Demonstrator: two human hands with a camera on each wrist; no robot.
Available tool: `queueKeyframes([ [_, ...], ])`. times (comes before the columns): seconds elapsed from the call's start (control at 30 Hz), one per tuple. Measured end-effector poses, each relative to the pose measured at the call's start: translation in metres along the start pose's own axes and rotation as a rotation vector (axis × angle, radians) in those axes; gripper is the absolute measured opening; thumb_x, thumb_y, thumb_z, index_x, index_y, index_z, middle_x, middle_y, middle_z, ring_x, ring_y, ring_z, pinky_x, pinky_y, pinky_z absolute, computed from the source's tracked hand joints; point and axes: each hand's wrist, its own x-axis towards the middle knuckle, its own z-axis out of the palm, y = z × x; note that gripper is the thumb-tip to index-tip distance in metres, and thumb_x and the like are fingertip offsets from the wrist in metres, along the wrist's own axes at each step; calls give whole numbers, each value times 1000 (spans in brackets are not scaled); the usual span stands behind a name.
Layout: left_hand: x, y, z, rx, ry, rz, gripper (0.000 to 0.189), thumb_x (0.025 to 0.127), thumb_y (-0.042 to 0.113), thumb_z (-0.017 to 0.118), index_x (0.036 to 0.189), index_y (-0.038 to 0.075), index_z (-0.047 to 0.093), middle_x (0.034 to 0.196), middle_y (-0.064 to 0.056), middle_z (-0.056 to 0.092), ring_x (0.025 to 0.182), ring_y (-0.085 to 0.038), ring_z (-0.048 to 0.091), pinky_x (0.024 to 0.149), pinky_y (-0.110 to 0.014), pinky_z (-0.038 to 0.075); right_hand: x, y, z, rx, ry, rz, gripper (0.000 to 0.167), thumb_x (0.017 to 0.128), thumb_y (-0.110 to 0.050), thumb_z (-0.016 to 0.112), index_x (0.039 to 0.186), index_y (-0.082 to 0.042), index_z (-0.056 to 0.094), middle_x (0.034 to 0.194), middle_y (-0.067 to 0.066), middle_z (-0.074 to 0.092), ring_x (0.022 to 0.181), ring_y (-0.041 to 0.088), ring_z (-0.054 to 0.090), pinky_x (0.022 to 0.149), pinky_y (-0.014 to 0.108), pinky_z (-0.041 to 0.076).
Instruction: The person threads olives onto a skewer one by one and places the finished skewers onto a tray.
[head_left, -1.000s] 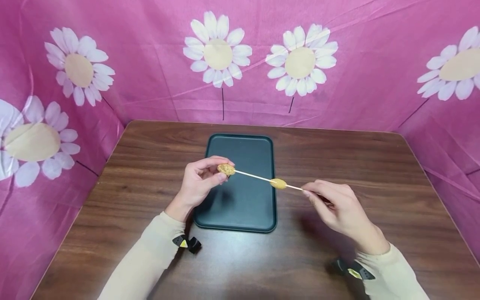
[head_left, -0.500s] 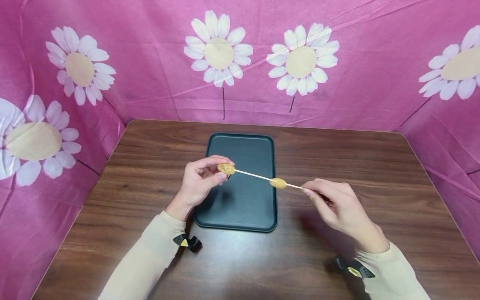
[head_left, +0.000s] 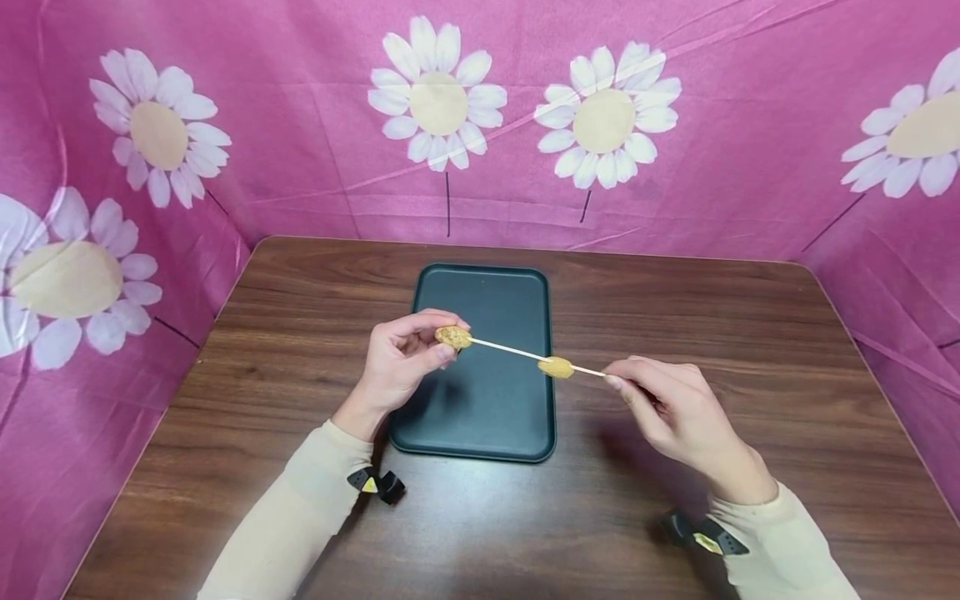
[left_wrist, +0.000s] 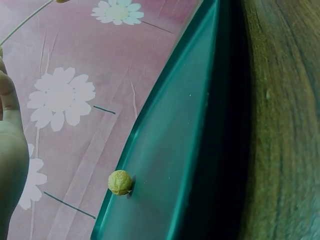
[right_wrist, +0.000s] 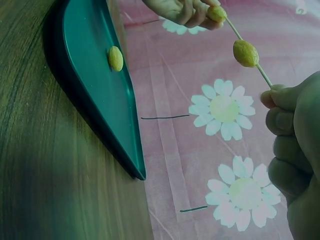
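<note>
My right hand (head_left: pixel 675 408) pinches the near end of a thin wooden skewer (head_left: pixel 510 348) between thumb and fingertips. A yellow oval piece with a wrinkled skin (head_left: pixel 556 367) is threaded on the skewer, a short way from those fingertips. Thumb and fingers of my left hand (head_left: pixel 405 358) grip a second yellow piece (head_left: pixel 453 337), and the skewer's other end meets its right side. Both pieces hang above the dark green tray (head_left: pixel 487 417). A third yellow piece (right_wrist: pixel 115 59) lies on the tray in both wrist views; my left hand hides it in the head view.
The tray lies on a brown wood-grain table (head_left: pixel 675 308) and has a low raised rim. A pink cloth with white flowers (head_left: pixel 510 183) rises behind the table and along both sides. Each wrist carries a small black camera (head_left: pixel 390 487).
Hands, skewer and both yellow pieces keep almost the same positions. The head view has shifted very slightly.
</note>
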Motion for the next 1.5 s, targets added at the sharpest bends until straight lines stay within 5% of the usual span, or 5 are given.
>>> queueKeyframes([
  [1.5, 1, -1, -1, -17, -19, 39, 28, 95, 6, 83, 120, 18, 81, 115, -1, 79, 93, -7, 74, 79, -19, 63, 7, -2, 3, -20, -2, -15, 38, 114, -32, 54, 96, -5, 75, 76, -5, 65, 58, -4, 43, 53, 9, 33],
])
